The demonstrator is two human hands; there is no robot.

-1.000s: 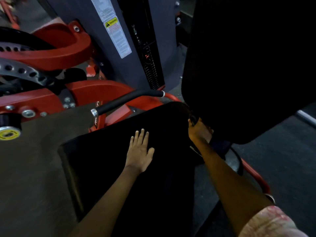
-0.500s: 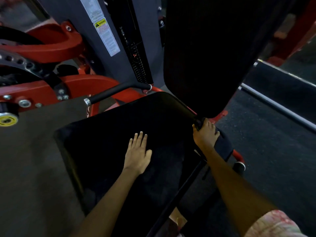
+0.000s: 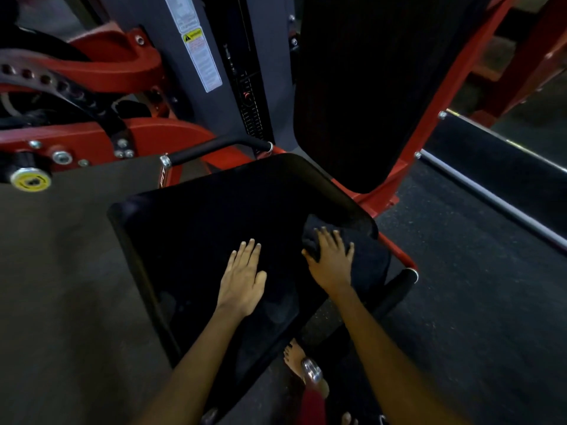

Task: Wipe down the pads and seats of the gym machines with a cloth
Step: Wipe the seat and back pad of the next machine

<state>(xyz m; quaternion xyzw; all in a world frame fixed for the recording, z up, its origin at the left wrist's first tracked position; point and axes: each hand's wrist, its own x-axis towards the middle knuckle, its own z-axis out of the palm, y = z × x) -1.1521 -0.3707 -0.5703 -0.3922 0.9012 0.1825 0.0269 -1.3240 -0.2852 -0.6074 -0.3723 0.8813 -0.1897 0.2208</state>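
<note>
— On the seat (image 3: 196, 240), what are the hands doing?

— Left hand (image 3: 242, 280) lies flat on the black seat, palm down, fingers straight and close together, thumb out to the side. It holds nothing.

— And the right?

— Right hand (image 3: 333, 259) sits on a dark cloth (image 3: 319, 233) near the seat's right edge, just beside the left hand. The fingers are spread over the cloth, bent a little at the tips, and the thumb hooks round its left edge. The cloth lies bunched under the palm, touching the seat.

— Where is the back pad?

— Back pad (image 3: 362, 87) stands upright behind the seat, black, on the red frame (image 3: 429, 124).

— Anything else close by?

— A black handle (image 3: 214, 148) with a metal end runs along the seat's far left corner. Another handle end shows at the right, below the right hand. A warning label (image 3: 199, 53) is on the grey column (image 3: 276, 72) behind. To the left is a yellow knob (image 3: 30, 179) on red machine parts. A bare foot (image 3: 296, 357) stands on the dark floor (image 3: 460, 302) under the seat's near edge.
</note>
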